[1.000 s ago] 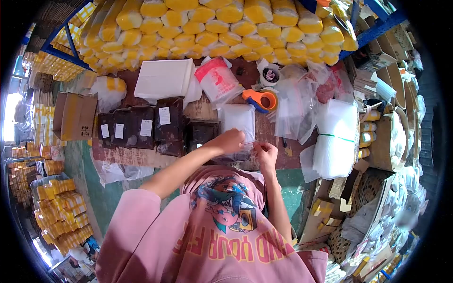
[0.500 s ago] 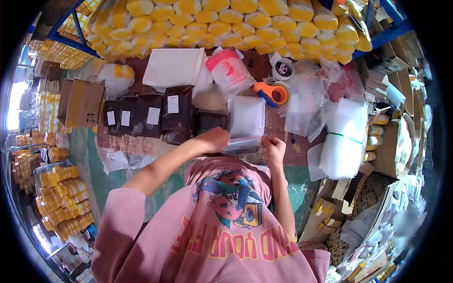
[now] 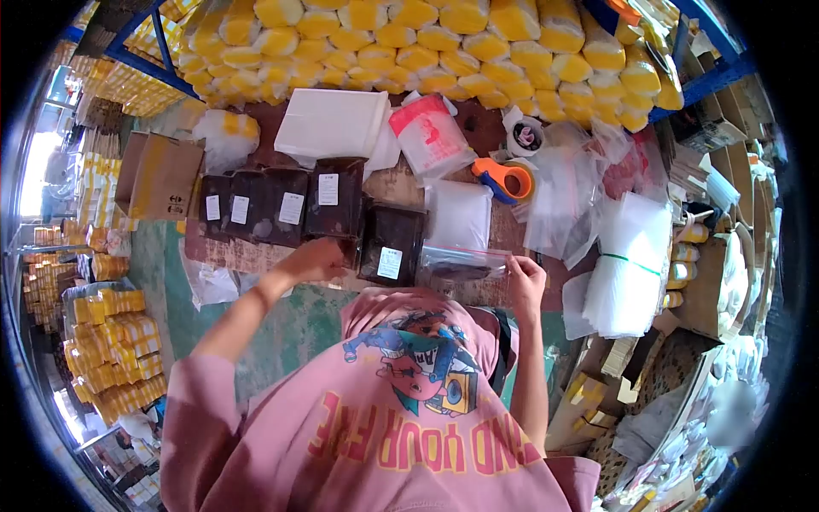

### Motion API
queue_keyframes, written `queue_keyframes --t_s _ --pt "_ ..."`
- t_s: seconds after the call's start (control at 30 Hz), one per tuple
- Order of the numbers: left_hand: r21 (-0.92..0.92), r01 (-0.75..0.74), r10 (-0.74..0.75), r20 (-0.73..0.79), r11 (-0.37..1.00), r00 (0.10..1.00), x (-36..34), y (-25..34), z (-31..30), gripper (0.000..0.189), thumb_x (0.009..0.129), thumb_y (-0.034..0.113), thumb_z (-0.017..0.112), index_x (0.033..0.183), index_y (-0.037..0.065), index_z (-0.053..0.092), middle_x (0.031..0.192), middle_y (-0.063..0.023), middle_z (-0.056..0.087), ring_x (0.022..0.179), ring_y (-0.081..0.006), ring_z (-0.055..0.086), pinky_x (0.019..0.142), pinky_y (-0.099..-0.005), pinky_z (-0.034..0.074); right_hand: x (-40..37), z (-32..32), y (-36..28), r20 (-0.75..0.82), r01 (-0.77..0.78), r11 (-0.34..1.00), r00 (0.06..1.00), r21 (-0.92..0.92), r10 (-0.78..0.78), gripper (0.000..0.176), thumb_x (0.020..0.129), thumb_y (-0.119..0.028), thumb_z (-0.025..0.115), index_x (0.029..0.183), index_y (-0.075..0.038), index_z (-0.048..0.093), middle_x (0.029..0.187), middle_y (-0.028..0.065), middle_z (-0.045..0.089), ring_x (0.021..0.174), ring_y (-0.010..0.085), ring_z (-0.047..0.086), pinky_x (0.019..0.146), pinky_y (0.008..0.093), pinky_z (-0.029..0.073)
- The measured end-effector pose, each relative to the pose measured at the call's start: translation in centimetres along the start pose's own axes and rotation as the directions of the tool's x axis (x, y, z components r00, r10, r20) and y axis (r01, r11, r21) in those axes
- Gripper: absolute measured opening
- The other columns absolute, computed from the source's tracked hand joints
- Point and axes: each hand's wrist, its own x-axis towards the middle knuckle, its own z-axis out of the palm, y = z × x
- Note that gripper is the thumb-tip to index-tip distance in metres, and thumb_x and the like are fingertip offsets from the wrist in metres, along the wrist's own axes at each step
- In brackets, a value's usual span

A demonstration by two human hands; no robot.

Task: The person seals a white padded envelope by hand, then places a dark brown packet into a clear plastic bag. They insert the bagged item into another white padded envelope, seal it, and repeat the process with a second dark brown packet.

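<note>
My right hand point(image 3: 526, 283) pinches the right end of a clear zip-lock bag point(image 3: 465, 263) with a reddish seal strip and dark contents. That bag lies at the table's front edge, just below a stack of white plastic bags point(image 3: 458, 213). My left hand point(image 3: 317, 260) is closed with curled fingers, beside the lower edge of a dark labelled package point(image 3: 335, 200); what it holds, if anything, is hidden. Between my hands lies another dark package point(image 3: 392, 243) with a white label. More dark labelled packages point(image 3: 280, 207) stand in a row to the left.
An orange-and-blue tape dispenser point(image 3: 503, 181) sits behind the white bags. Clear bags tied with a green band point(image 3: 631, 264) lie at the right. A cardboard box point(image 3: 166, 177) stands at the left; yellow-and-white rolls point(image 3: 375, 55) are stacked at the back.
My left hand has let go of the zip-lock bag and moved left. The label on the middle dark package is now uncovered. My right hand still pinches the bag, and the view has shifted slightly.
</note>
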Motion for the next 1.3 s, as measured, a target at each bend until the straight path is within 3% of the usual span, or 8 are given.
queue_keyframes --t_s 0.07,0.17,0.23,0.4,0.77,0.83,1.03,1.3 --pt "0.093 0.139 -0.146 0.071 0.986 0.987 -0.7 1.4 -0.7 0.029 0.082 0.031 0.068 0.090 0.003 0.070 0.087 -0.0217 0.068 0.088 -0.0366 0.067 0.074 -0.0426 0.053 -0.2 0.4 -1.1 0.092 0.008 1.000 0.996 -0.006 -0.007 0.020 0.094 -0.018 0.064 0.088 0.000 0.068 0.073 -0.0033 0.059 0.065 0.0051 0.049 0.059 0.0219 0.039" --pt "-0.704 -0.038 -0.099 -0.152 0.709 0.983 3.6 3.1 3.7 0.056 0.084 0.035 0.074 0.129 0.007 0.056 0.129 -0.0137 0.058 0.120 -0.0241 0.055 0.103 -0.0362 0.043 0.5 1.9 -0.5 0.230 -0.017 0.999 0.973 0.030 0.010 0.024 0.099 -0.028 0.057 0.097 -0.005 0.064 0.078 -0.0065 0.052 0.071 0.0040 0.044 0.062 0.0212 0.036" --pt "-0.834 -0.237 0.002 -0.273 0.499 0.962 8.6 4.0 6.8 0.074 0.083 0.033 0.077 0.143 0.005 0.044 0.147 -0.0113 0.043 0.135 -0.0203 0.040 0.108 -0.0342 0.037 -0.3 4.0 -1.9 0.162 -0.175 0.979 0.974 0.103 0.157 0.025 0.101 -0.031 0.054 0.098 -0.007 0.062 0.082 -0.0057 0.051 0.073 0.0046 0.043 0.064 0.0221 0.035" --pt "-0.859 -0.148 -0.191 -0.271 0.490 0.943 12.0 7.2 7.7 0.039 0.090 0.035 0.069 0.108 0.001 0.071 0.095 -0.0021 0.070 0.088 -0.0076 0.058 0.081 -0.0252 0.047 -0.5 3.6 0.1 0.352 -0.011 0.997 0.936 0.079 -0.018 0.043 0.088 -0.010 0.062 0.130 -0.003 0.056 0.120 0.0040 0.061 0.111 0.0157 0.054 0.099 0.0303 0.041" --pt "-0.592 -0.298 -0.164 -0.601 0.749 0.782 14.0 10.2 6.4 0.030 0.093 0.031 0.063 0.096 0.002 0.072 0.070 -0.0126 0.065 0.068 -0.0083 0.060 0.067 -0.0298 0.049 -0.4 5.7 -3.0 0.063 0.263 0.957 0.964 -0.121 -0.257 0.022 0.094 -0.018 0.064 0.095 0.003 0.071 0.077 0.0006 0.067 0.074 0.0094 0.058 0.068 0.0283 0.048" --pt "-0.744 -0.320 -0.196 -0.514 0.587 0.835 11.5 13.1 1.6 0.031 0.092 0.030 0.065 0.091 0.000 0.073 0.072 -0.0085 0.068 0.068 -0.0094 0.060 0.066 -0.0288 0.048 -0.5 5.0 -6.2 0.071 0.308 0.949 0.950 -0.073 -0.303 0.023 0.094 -0.018 0.063 0.095 0.003 0.071 0.078 0.0010 0.067 0.074 0.0093 0.058 0.068 0.0278 0.047" --pt "-0.932 -0.356 -0.294 -0.321 -0.072 0.900 10.1 17.3 -4.9 0.021 0.089 0.018 0.062 0.087 -0.001 0.071 0.083 -0.0028 0.068 0.079 -0.0111 0.061 0.072 -0.0252 0.045 -3.2 3.4 -19.2 0.501 -0.489 0.813 0.814 0.317 0.294 0.046 0.095 -0.042 0.058 0.110 0.001 0.065 0.102 0.0115 0.070 0.088 0.0211 0.068 0.084 0.0366 0.055" --pt "-0.908 -0.228 -0.261 -0.139 -0.352 0.955 8.5 15.8 -0.3 0.026 0.095 0.031 0.060 0.093 0.006 0.067 0.086 -0.0048 0.066 0.077 -0.0139 0.064 0.069 -0.0282 0.052 -6.3 4.9 -10.3 0.500 -0.545 0.650 0.820 0.530 0.279 0.042 0.096 -0.033 0.057 0.123 0.000 0.057 0.113 0.0127 0.067 0.098 0.0241 0.067 0.089 0.0377 0.054"
